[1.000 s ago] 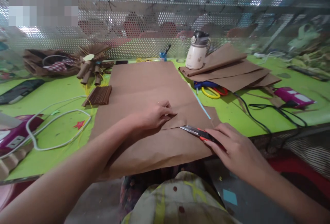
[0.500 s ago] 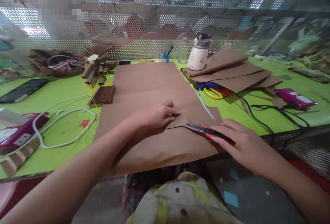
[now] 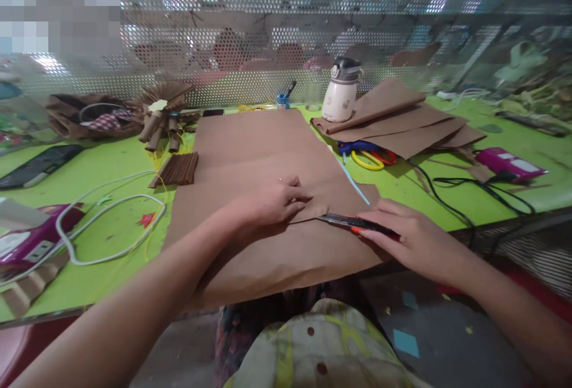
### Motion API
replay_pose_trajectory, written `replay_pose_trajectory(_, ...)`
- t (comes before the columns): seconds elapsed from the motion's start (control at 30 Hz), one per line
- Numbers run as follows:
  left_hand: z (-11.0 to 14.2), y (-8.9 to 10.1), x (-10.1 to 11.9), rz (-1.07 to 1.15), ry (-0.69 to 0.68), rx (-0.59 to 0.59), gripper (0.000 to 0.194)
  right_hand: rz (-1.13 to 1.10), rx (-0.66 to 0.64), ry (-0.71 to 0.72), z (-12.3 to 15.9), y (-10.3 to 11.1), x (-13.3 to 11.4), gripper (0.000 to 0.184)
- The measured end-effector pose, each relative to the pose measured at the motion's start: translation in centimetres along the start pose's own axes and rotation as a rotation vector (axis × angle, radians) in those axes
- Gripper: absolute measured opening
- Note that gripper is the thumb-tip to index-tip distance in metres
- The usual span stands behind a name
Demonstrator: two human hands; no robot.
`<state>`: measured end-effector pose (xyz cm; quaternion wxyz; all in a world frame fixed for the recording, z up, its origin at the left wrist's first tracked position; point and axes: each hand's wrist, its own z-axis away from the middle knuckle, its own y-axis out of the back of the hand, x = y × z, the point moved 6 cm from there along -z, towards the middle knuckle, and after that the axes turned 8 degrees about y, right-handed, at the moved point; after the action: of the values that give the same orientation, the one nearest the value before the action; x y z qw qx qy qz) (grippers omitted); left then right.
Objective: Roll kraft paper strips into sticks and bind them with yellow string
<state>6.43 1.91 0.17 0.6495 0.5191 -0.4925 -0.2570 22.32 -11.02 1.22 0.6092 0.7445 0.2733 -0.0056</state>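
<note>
A large sheet of brown paper (image 3: 250, 143) lies in front of me, its near end hanging in a curve over the table edge. My left hand (image 3: 281, 200), fingers bent and drawn together, presses on the paper and seems to pinch it. In my right hand (image 3: 402, 236) is a utility knife (image 3: 357, 222) with a dark handle and bits of orange-red. Its silver blade points left, lying at the end of a slit in the paper just right of my left fingers. The blade tip is partly hidden at the paper.
At right are scissors (image 3: 369, 158), a stack of brown paper (image 3: 402, 120), a white bottle (image 3: 340, 93) and a purple power strip (image 3: 509, 164) with black cable. Paper rolls (image 3: 176, 168), a phone (image 3: 38, 165) and a white cable (image 3: 111, 200) lie left on the green table (image 3: 107, 155).
The knife's handle has swung slightly up and left with my right hand, while the blade stays at the slit. My left hand keeps its place. The view has shifted a little.
</note>
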Motion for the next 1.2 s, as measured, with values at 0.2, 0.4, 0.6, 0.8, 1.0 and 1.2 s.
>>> replay_pose_trajectory(0.2, -0.2, -0.2, -0.3, 0.015, 0.002, -0.008, 0.035, -0.005, 0.013, -0.04, 1.0, -0.1, 0.2, 0.026)
replay_pose_trajectory(0.4, 0.0, -0.2, -0.2, -0.008, -0.004, 0.009, 0.036, 0.011, -0.001, -0.046, -0.4, -0.3, -0.2, 0.027)
replay_pose_trajectory(0.6, 0.0, -0.3, -0.3, 0.002, 0.012, -0.008, 0.035, 0.015, -0.05, -0.031, -0.3, 0.2, 0.0, 0.027)
replay_pose_trajectory(0.8, 0.1, -0.2, -0.2, 0.008, 0.032, -0.016, 0.036, 0.005, -0.038, -0.03, -0.9, 0.0, 0.1, 0.025)
replay_pose_trajectory(1.0, 0.0, -0.1, -0.3, 0.025, 0.037, -0.034, 0.035, -0.036, -0.027, 0.024, -1.2, -0.3, -0.3, 0.028)
replay_pose_trajectory(1.2, -0.1, -0.2, -0.4, 0.013, 0.024, -0.029, 0.034, -0.11, -0.044, 0.04, -0.7, -0.7, 0.1, 0.029)
